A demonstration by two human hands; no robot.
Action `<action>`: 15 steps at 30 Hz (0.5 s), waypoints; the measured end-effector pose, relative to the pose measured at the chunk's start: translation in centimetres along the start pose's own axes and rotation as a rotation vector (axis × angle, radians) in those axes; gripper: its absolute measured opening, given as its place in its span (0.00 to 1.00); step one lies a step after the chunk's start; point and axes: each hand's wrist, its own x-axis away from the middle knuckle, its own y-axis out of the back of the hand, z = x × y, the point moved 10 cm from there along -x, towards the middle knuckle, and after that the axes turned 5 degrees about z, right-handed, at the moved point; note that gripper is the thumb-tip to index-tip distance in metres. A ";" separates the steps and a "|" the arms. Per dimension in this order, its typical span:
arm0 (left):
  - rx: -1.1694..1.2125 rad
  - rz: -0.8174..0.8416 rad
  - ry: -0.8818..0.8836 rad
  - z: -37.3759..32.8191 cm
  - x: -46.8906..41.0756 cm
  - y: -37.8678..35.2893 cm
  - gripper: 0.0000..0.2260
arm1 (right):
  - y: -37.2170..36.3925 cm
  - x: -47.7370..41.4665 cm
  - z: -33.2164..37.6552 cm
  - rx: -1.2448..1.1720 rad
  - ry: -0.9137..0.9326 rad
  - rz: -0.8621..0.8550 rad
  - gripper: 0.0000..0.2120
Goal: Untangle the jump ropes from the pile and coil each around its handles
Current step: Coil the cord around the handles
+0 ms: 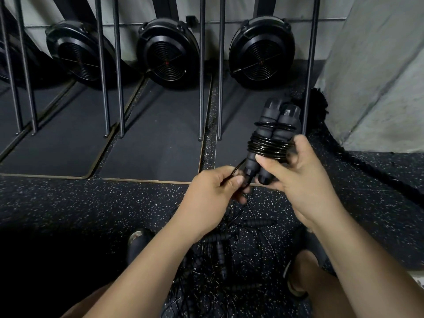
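- Black jump rope handles (273,136), two side by side, are held up over the speckled rubber floor (91,203), with glossy cord (267,145) coiled around their middle.
- Right hand (296,177) grips the bundle, thumb pressed on the front just below the coil and fingers curled behind it.
- Left hand (213,193) pinches the loose end of the cord beside the handles' lower tips.
- Tangled pile of jump ropes (220,255) lies on the floor below the forearms, between the person's feet.
- Three rowing machine flywheels (168,50) stand at the floor's far edge by the wall, and a thick battle rope (358,161) lies to the right.
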 end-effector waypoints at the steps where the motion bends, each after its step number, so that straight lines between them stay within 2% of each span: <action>1: 0.027 -0.004 0.006 0.0 0.0 0.1 0.11 | -0.1 0.0 0.2 0.076 0.023 0.001 0.16; 4: 0.122 -0.056 0.018 0.2 -0.1 1.0 0.11 | -0.5 0.1 0.7 0.286 0.055 0.022 0.17; 11: 0.387 -0.157 0.066 1.3 -0.3 3.1 0.10 | -2.4 0.5 0.2 0.423 -0.006 0.132 0.18; 15: 0.568 -0.248 0.075 1.9 -0.3 4.4 0.10 | -3.3 1.1 1.7 0.586 0.066 0.113 0.18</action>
